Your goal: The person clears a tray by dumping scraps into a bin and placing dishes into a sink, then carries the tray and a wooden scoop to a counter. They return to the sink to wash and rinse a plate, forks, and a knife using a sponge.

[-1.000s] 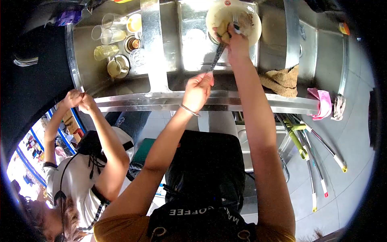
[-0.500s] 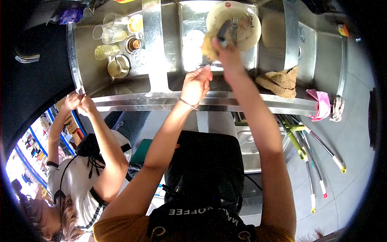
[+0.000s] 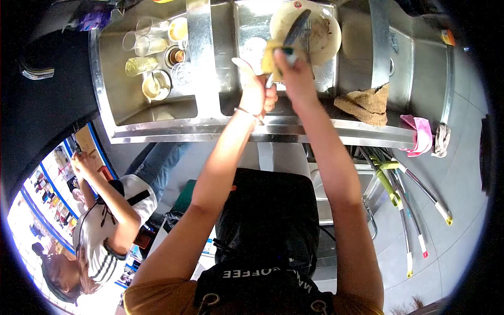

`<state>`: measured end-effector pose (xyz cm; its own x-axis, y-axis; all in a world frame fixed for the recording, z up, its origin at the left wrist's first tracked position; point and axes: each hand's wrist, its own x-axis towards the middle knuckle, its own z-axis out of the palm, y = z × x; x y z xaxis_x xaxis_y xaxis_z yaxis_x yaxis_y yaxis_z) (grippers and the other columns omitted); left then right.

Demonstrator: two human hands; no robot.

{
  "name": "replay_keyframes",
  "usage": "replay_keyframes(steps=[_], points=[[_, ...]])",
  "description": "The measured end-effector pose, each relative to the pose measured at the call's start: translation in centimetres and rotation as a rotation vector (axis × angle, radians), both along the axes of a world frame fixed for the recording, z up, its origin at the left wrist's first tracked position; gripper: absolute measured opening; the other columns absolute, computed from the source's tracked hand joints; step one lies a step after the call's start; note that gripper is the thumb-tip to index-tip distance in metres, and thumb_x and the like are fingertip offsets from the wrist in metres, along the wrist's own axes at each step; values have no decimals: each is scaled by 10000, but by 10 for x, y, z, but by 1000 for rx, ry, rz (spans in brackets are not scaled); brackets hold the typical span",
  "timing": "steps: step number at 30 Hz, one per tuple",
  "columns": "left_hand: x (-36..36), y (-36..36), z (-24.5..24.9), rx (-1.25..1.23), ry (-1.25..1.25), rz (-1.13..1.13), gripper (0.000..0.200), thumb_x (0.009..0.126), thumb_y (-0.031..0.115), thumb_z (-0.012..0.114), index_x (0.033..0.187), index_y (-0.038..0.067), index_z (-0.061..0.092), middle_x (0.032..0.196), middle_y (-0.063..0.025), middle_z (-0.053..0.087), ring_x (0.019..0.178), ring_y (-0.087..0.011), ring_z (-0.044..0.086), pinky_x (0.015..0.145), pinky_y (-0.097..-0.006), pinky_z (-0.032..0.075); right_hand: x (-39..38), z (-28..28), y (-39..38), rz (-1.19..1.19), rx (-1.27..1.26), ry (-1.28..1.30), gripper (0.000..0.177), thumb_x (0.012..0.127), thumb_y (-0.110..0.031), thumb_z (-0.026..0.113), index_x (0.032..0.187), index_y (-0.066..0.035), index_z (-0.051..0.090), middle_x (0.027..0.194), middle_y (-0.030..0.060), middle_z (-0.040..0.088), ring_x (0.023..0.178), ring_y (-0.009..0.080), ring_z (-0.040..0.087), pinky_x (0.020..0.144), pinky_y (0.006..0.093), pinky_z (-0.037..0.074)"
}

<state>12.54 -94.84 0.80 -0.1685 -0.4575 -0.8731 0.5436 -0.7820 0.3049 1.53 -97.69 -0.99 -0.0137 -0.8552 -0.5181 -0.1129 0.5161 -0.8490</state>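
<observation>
Over the middle basin, my left hand (image 3: 254, 95) has its fingers wrapped round the metal handle of a utensil (image 3: 269, 81), with the thumb sticking out. The utensil's other end is hidden by a yellow sponge (image 3: 269, 56), which my right hand (image 3: 295, 71) grips right beside it. Behind my right hand, a large soiled plate (image 3: 328, 44) lies in the basin. A dark-looking knife (image 3: 298, 26) and a fork (image 3: 305, 35) rest on it.
Glasses (image 3: 143, 46) and a cup (image 3: 156, 85) stand in the left basin. A brown cloth (image 3: 367, 105) and a pink cloth (image 3: 418, 135) hang at the right. Mop handles (image 3: 407, 231) lean below. A co-worker's hands (image 3: 81, 164) are at the far left.
My left thumb has lifted away from the fingers. The sponge in my right hand has shifted slightly. The co-worker has moved back from the sink edge, hands now lower at the left.
</observation>
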Motion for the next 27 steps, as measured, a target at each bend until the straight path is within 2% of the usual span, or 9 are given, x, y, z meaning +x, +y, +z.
replay_keyframes(steps=[2,5,7,10,11,14,17,22,27], points=[[12,-10,-11,19,124,38,787,614,952,100,576,201,331,449,83,261,325,-55,180,308,-207,118,11,1,26,162,-39,221,399,879,-364,627,1029,5,616,898,155,669,858,190,629,787,325,468],[7,-4,-17,-10,-43,28,708,790,827,151,588,183,365,447,73,299,318,-61,196,301,-224,130,15,-6,34,166,-388,230,310,855,-268,674,1007,-3,618,819,100,674,731,177,632,675,314,490],[2,5,-16,-16,-97,11,659,865,741,189,594,172,383,444,61,309,315,-68,202,301,-229,139,13,-9,24,124,-237,147,284,861,-286,650,927,-11,617,788,124,668,735,240,645,752,398,482],[-9,11,-8,-21,-226,-20,545,971,505,360,598,111,411,448,36,314,330,-79,245,310,-239,160,11,17,-15,-168,84,-38,333,863,-336,655,878,-4,650,733,84,653,692,148,606,662,339,477],[-8,11,-1,-43,-220,-32,528,968,477,391,594,106,411,453,35,318,336,-77,255,312,-241,157,7,9,-31,-198,-165,53,356,857,-357,665,883,-2,653,758,82,656,703,165,602,649,319,455],[-1,12,5,-54,-176,-52,467,970,402,433,616,99,429,478,43,316,357,-65,253,322,-235,156,-12,-13,-68,-517,-53,-100,421,857,-373,675,999,20,621,925,92,658,812,151,575,717,308,446],[12,8,-6,-50,33,-31,398,979,353,443,677,94,458,516,56,308,386,-50,233,339,-216,163,-18,-15,-64,-437,-110,-403,503,844,-365,694,1095,47,551,1078,99,619,968,165,561,855,308,423],[24,3,0,-85,291,5,338,995,345,430,764,100,464,573,64,315,443,-44,248,375,-188,200,5,23,0,-66,-1,-140,387,905,-345,621,1059,8,583,942,48,638,886,117,550,782,285,445],[14,22,-20,-777,-839,-352,226,974,229,507,869,40,573,619,13,519,504,-57,432,457,-213,336,18,6,14,-172,-109,-214,311,921,-294,603,981,11,605,880,31,641,800,82,554,705,247,446]])
